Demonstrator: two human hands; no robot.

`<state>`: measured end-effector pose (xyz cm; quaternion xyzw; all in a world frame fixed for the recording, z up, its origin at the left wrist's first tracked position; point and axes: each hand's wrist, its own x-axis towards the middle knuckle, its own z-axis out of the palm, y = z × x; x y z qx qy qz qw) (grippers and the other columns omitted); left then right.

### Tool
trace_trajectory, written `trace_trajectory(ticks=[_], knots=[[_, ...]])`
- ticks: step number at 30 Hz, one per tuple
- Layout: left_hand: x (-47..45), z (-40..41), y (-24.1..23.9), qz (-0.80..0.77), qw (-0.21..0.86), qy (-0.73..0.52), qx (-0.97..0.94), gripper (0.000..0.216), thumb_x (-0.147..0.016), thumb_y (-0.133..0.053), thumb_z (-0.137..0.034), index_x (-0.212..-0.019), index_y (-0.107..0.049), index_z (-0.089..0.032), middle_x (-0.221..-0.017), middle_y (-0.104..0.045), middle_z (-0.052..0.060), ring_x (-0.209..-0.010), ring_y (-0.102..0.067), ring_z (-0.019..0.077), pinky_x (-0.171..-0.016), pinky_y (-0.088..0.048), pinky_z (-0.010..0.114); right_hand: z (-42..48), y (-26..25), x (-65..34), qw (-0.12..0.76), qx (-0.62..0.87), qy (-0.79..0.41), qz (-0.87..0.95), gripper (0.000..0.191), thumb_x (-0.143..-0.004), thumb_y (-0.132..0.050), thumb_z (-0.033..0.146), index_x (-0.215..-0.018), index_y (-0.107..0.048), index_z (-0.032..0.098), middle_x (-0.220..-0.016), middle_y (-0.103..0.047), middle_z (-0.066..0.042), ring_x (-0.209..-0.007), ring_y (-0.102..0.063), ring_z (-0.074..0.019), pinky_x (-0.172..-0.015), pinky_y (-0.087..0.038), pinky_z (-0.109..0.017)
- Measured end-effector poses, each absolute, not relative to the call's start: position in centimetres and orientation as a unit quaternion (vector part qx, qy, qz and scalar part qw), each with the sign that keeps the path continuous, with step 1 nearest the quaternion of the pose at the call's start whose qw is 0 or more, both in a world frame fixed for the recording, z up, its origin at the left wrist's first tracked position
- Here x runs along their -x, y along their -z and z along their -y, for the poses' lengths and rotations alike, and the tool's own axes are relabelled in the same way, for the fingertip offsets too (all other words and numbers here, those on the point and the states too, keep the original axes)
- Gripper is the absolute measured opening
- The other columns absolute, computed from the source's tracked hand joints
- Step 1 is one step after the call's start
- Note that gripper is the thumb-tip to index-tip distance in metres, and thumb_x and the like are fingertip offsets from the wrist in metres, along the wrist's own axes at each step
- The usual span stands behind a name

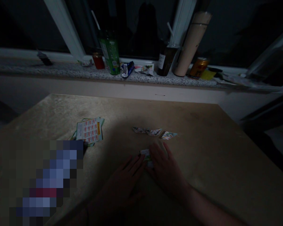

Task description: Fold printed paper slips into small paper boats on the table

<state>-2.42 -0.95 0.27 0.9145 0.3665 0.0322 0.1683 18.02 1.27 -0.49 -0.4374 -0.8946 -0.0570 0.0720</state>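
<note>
A small printed piece of paper [145, 153], seemingly folded, lies on the table between my two hands. My left hand [127, 175] rests flat with its fingers stretched out, the tips touching the paper's left edge. From the other side, my right hand [163, 163] lies over the paper's right part with its fingers extended, hiding some of it. Just beyond my fingers sit folded paper pieces in a row: a left one [138, 129], a boat-like middle one [154, 132] and a flatter one [169, 135] at the right.
A stack of printed cards [88, 130] lies at the left of the wooden table [193, 117]. Nearer is a pixelated object [54, 175]. On the granite sill [70, 70] stand a green cup [110, 53], a dark cup [165, 61], a tall flask [191, 47] and a can [199, 68].
</note>
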Motion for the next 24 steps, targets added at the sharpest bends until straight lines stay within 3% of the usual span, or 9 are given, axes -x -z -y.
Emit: trace_trajectory(ticks=[5, 12, 19, 24], knots=[[2.4, 0.9, -0.1, -0.373, 0.159, -0.034, -0.914, 0.072, -0.088, -0.047, -0.048, -0.146, -0.017, -0.019, -0.153, -0.012, 0.007, -0.138, -0.015, 0.0259, -0.113, -0.014, 0.043, -1.5, 0.6, -18.5, 0.083, 0.452, 0.039, 0.887, 0.057, -0.093, -0.035, 0.046, -0.134, -0.042, 0.008, -0.139, -0.043, -0.015, -0.13, -0.034, -0.0298, -0.111, -0.017, -0.054], [2.2, 0.9, -0.6, -0.369, 0.16, -0.034, -0.915, 0.073, -0.088, -0.045, -0.052, -0.146, -0.017, -0.017, -0.152, -0.015, 0.008, -0.138, -0.016, 0.0268, -0.112, -0.014, 0.044, -1.4, 0.1, -18.2, 0.067, 0.435, 0.095, 0.893, 0.063, -0.092, -0.033, 0.051, -0.13, -0.046, 0.002, -0.136, -0.045, -0.02, -0.131, -0.031, -0.0335, -0.109, -0.015, -0.057], [2.3, 1.1, -0.1, -0.371, 0.169, -0.054, -0.911, 0.083, -0.084, -0.049, -0.055, -0.147, -0.011, -0.017, -0.153, -0.012, 0.009, -0.138, -0.015, 0.0281, -0.112, -0.013, 0.045, 0.1, 0.8, -18.3, 0.079, 0.424, 0.117, 0.895, 0.048, -0.094, -0.037, 0.039, -0.13, -0.047, 0.009, -0.138, -0.045, -0.015, -0.133, -0.03, -0.0288, -0.11, -0.013, -0.054], [2.0, 1.0, -0.6, -0.376, 0.172, -0.036, -0.91, 0.082, -0.084, -0.05, -0.056, -0.146, -0.018, -0.014, -0.152, -0.015, 0.011, -0.138, -0.016, 0.0288, -0.112, -0.012, 0.045, 0.1, 1.0, -18.8, 0.082, 0.442, 0.085, 0.889, 0.05, -0.093, -0.038, 0.041, -0.132, -0.044, 0.011, -0.14, -0.043, -0.013, -0.133, -0.03, -0.027, -0.11, -0.014, -0.053]])
